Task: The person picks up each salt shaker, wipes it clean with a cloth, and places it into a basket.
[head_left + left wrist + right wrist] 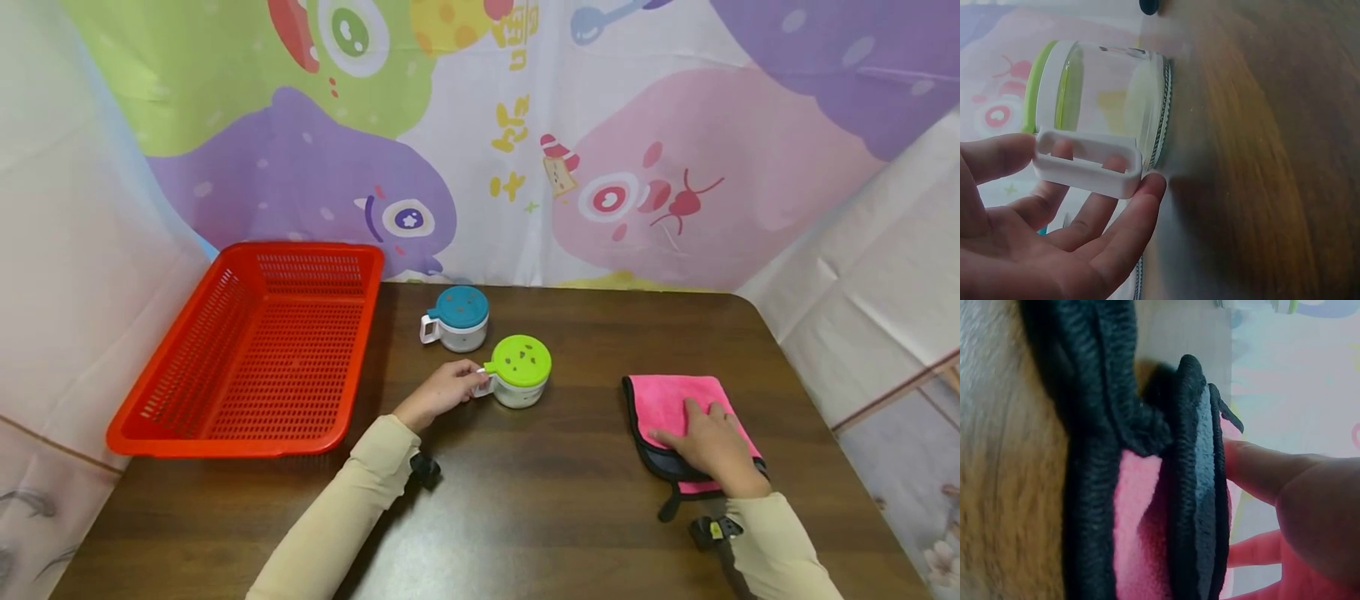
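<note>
My left hand (447, 387) holds the white handle of a small glass jar with a green lid (522, 361), which stands upright on the table. In the left wrist view the thumb lies at the top of the handle (1088, 165) and the fingers come round from behind it. Over on the right, my right hand (712, 442) rests on a folded pink cloth (660, 398) with black edging and a black loop. The right wrist view shows the cloth's layered edge (1200, 487), with the thumb and fingers against its upper face.
Behind the green-lidded jar stands a similar jar with a blue lid (461, 308), its handle pointing left. A red plastic basket (366, 333) occupies the left side of the table (540, 500). A printed curtain (495, 208) hangs along the back edge.
</note>
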A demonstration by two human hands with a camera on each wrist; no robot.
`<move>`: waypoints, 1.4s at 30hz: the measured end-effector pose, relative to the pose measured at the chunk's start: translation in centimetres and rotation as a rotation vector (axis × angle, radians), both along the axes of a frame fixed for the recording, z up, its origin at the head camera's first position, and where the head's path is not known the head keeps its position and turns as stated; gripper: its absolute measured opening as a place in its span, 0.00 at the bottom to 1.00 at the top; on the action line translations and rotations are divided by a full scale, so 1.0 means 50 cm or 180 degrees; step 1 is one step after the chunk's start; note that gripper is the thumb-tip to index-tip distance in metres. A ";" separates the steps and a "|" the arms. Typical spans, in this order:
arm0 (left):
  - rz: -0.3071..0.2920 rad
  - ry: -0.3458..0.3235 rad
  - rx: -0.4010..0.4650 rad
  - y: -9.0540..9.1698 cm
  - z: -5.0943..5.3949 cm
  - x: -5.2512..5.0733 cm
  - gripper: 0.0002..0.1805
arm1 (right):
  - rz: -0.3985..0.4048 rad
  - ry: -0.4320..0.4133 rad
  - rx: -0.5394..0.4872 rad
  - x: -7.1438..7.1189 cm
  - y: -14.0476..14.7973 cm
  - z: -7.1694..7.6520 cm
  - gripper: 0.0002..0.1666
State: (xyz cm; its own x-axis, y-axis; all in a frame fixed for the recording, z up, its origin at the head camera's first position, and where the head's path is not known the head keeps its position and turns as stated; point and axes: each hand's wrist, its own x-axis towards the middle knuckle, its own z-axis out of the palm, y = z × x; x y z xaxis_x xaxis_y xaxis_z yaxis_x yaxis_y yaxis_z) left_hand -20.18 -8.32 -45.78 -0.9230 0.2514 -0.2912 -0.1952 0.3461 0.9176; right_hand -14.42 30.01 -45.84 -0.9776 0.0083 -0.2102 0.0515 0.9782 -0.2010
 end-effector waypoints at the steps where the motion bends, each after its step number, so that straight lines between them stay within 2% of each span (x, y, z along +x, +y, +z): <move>1: 0.0002 -0.0030 0.0040 0.001 -0.001 -0.001 0.13 | 0.0005 0.0015 0.0018 0.000 0.000 0.000 0.52; 10: -0.0033 -0.0310 0.0296 0.002 -0.004 -0.010 0.13 | 0.0046 0.0108 0.0076 0.003 0.003 -0.003 0.50; 16: -0.0091 -0.0330 0.0344 0.005 -0.004 -0.009 0.13 | 0.0011 0.0106 0.0050 0.000 0.004 0.000 0.50; 23: -0.0011 -0.0345 0.0350 0.010 -0.007 -0.009 0.13 | -0.0373 0.0064 -0.0233 -0.005 0.008 0.008 0.54; 31: -0.0074 -0.0403 0.0332 0.010 -0.015 -0.010 0.15 | -0.0517 -0.0293 -0.0090 -0.023 -0.001 0.001 0.63; 35: -0.0142 -0.0416 0.0310 0.009 -0.017 -0.011 0.16 | -0.0525 -0.0400 -0.0031 -0.029 -0.002 0.002 0.63; 42: -0.0176 -0.0437 0.0423 0.007 -0.018 -0.016 0.17 | -0.0404 -0.0295 -0.0002 -0.034 -0.002 0.005 0.57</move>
